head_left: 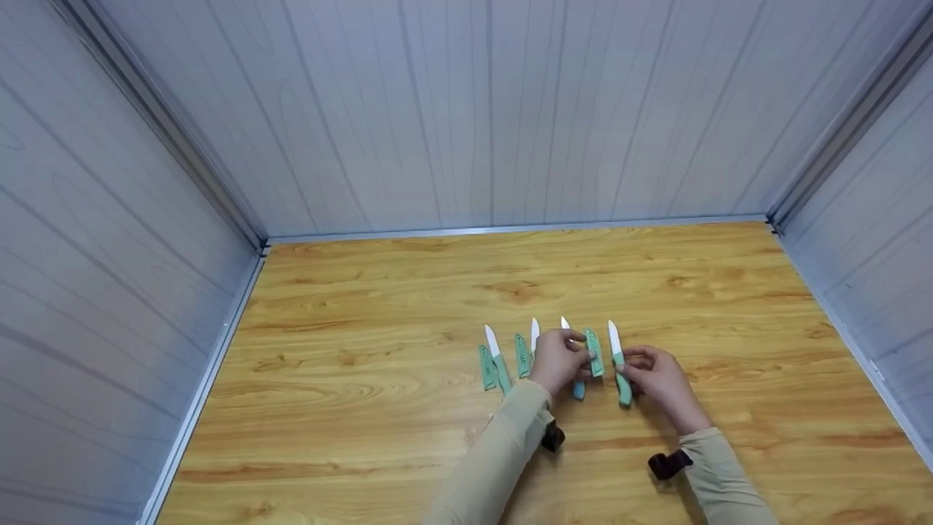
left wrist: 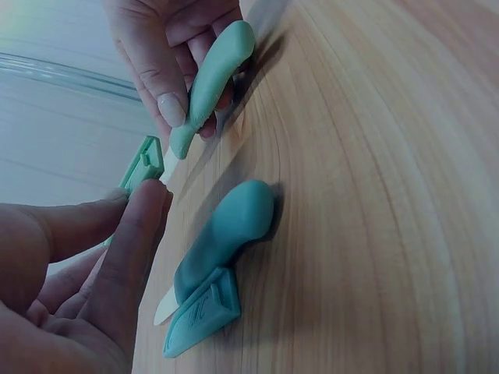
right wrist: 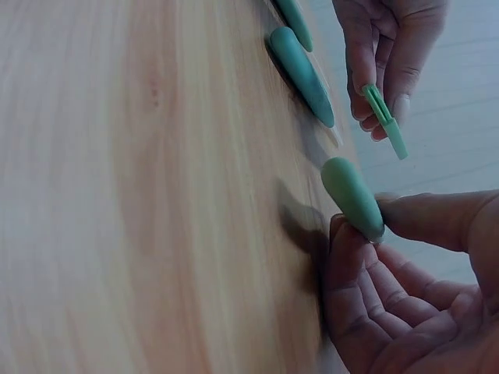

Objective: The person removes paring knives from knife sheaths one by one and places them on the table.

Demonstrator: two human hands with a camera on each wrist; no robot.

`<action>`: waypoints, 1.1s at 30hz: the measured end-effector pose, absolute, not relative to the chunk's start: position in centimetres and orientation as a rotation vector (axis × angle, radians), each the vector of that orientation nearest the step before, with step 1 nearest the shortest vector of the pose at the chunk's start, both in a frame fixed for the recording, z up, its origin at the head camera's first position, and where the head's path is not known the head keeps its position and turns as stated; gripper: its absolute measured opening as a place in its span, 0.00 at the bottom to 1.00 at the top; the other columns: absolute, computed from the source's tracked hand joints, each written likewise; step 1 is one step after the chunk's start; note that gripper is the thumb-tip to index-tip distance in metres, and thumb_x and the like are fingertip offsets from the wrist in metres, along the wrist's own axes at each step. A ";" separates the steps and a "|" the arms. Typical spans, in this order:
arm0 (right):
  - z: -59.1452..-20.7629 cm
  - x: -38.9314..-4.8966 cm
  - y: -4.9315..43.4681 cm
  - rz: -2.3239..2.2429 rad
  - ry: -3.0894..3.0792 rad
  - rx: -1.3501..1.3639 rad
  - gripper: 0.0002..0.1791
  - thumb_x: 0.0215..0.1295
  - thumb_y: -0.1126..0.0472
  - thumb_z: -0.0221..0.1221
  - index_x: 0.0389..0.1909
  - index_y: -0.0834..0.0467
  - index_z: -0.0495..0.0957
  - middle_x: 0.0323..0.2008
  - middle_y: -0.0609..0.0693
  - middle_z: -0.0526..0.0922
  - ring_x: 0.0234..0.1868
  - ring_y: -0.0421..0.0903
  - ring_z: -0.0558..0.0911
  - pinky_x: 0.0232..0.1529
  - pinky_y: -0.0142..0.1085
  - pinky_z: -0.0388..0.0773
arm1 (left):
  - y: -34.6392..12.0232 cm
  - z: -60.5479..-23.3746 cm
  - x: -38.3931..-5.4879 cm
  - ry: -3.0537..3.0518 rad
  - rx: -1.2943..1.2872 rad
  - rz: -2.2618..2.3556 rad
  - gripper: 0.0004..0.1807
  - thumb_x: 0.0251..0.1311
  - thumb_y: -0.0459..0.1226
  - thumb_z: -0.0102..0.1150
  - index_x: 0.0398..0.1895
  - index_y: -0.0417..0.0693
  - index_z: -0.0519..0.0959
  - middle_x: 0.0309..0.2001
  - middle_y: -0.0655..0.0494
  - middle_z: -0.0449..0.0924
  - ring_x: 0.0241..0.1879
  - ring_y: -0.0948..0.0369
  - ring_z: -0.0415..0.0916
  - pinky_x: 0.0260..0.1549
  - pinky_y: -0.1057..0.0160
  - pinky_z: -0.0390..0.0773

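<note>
My right hand [head_left: 662, 379] holds a paring knife [head_left: 624, 386] by its green handle, pinched between thumb and fingers, with the white blade pointing away from me. To its left, a green blade sheath [head_left: 594, 355] is pinched between the thumb and fingers of my left hand [head_left: 558, 359]. In the left wrist view the sheath [left wrist: 145, 165] overlaps the blade of the held knife [left wrist: 214, 82]. Below the left hand lies a blue-handled knife [head_left: 579, 391], partly hidden in the head view. The left wrist view has another sheath [left wrist: 204, 313] lying against that knife's handle [left wrist: 230, 222].
Farther left on the wooden table [head_left: 350, 423] lie a green-handled knife [head_left: 503, 372] with a sheath [head_left: 487, 367] beside it, and a second sheath [head_left: 522, 356] by a knife blade [head_left: 535, 329]. Pale panel walls [head_left: 466, 117] enclose the table's back and sides.
</note>
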State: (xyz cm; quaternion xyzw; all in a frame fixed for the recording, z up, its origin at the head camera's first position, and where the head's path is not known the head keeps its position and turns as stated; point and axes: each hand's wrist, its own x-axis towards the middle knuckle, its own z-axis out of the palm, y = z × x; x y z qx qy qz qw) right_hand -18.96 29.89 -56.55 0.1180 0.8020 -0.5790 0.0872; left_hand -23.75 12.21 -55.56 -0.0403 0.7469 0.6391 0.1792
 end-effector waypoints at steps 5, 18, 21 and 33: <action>-56.5 -19.4 30.1 -1.733 2.375 0.346 0.21 0.64 0.66 0.60 0.55 0.73 0.70 0.41 0.59 0.83 0.36 0.45 0.81 0.33 0.33 0.80 | 12.6 -55.6 -24.0 2.084 -0.143 1.821 0.11 0.51 0.25 0.67 0.37 0.42 0.82 0.29 0.51 0.76 0.23 0.58 0.80 0.23 0.62 0.82; -56.4 -19.8 30.4 -1.710 2.391 0.338 0.22 0.62 0.68 0.61 0.55 0.74 0.71 0.37 0.56 0.82 0.33 0.41 0.81 0.31 0.33 0.80 | 13.1 -55.8 -24.3 2.116 -0.113 1.776 0.13 0.49 0.23 0.68 0.39 0.40 0.81 0.26 0.52 0.77 0.22 0.56 0.81 0.22 0.62 0.82; -56.4 -19.9 30.3 -1.710 2.392 0.346 0.21 0.63 0.68 0.60 0.54 0.74 0.72 0.37 0.56 0.82 0.33 0.40 0.80 0.31 0.33 0.80 | 13.0 -55.6 -24.4 2.126 -0.121 1.761 0.13 0.48 0.23 0.68 0.38 0.40 0.81 0.26 0.52 0.77 0.21 0.57 0.80 0.21 0.64 0.81; -56.2 -20.0 30.2 -1.657 2.429 0.328 0.19 0.62 0.68 0.60 0.53 0.73 0.73 0.37 0.57 0.82 0.31 0.44 0.80 0.29 0.37 0.81 | 13.3 -55.7 -24.5 2.150 -0.115 1.700 0.12 0.48 0.22 0.68 0.37 0.38 0.80 0.25 0.53 0.77 0.22 0.56 0.81 0.25 0.60 0.83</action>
